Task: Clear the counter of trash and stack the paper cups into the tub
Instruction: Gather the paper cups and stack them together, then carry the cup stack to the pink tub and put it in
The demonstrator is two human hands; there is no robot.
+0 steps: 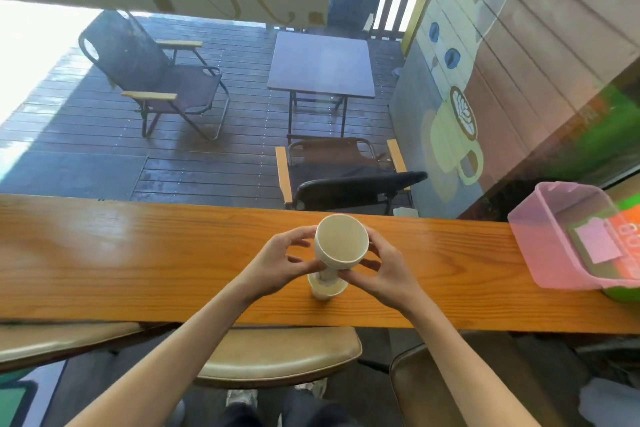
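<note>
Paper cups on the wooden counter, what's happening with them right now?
A person is holding a stack of paper cups with both hands, the left hand and right hand gripping its sides. Its lower end is going into another paper cup standing on the wooden counter. The pink plastic tub sits at the counter's right end; no cups are visible in it yet.

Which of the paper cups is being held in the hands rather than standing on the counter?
The upper cup, mouth toward the camera, held between left hand and right hand. The lower cup stands on the counter.
</note>
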